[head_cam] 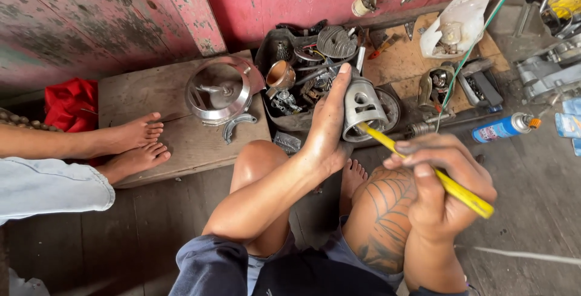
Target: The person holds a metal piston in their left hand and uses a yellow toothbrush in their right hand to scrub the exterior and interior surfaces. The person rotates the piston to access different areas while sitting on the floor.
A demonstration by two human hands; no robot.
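Greasy left hand [327, 128] fingers wrap the piston [362, 108], held upright above the knees. Right hand [437, 188] fingers pinch a yellow tool [423, 169], tip against the piston's lower edge. Risk: oily grip lets the piston twist or drop into the parts tray [269, 60]; the tip could skid off and gouge the skirt or jab the left palm. Another person's bare feet [136, 144] rest on a board nearby.

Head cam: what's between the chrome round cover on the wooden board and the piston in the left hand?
A dark tray full of metal parts, including a copper-coloured cup, lies between the chrome cover and the piston.
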